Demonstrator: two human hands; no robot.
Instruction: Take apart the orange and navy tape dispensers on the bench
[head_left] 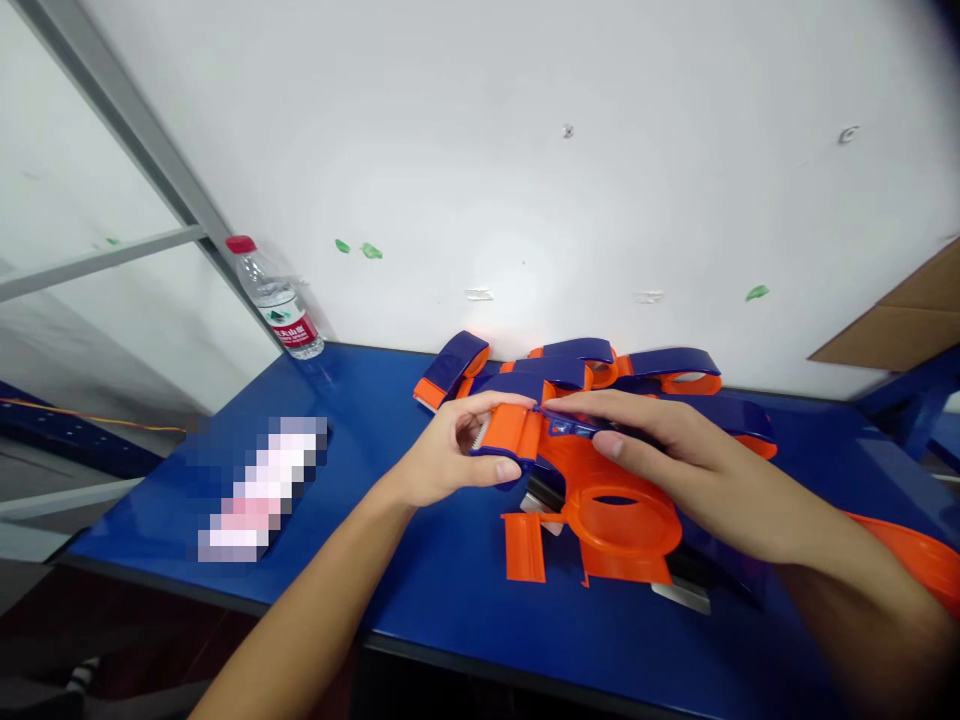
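An orange and blue tape dispenser (512, 431) with a toothed edge is in my left hand (442, 458), its thumb on the near side and its fingers on the far side. My right hand (667, 440) rests along the dispenser's blue part, thumb and forefinger on it; its other fingers are partly hidden. Just below lies an orange plastic piece with a round ring (626, 520), and a flat orange tab (524, 547) is beside it. Metal and black parts stick out from beneath the orange pieces.
Several blue and orange dispensers (581, 350) lie against the white wall. A water bottle (281, 305) stands at the back left corner of the blue table (337, 560). A blurred flat object (262, 490) lies left, a large orange part (911, 560) right, and cardboard (900, 325) far right.
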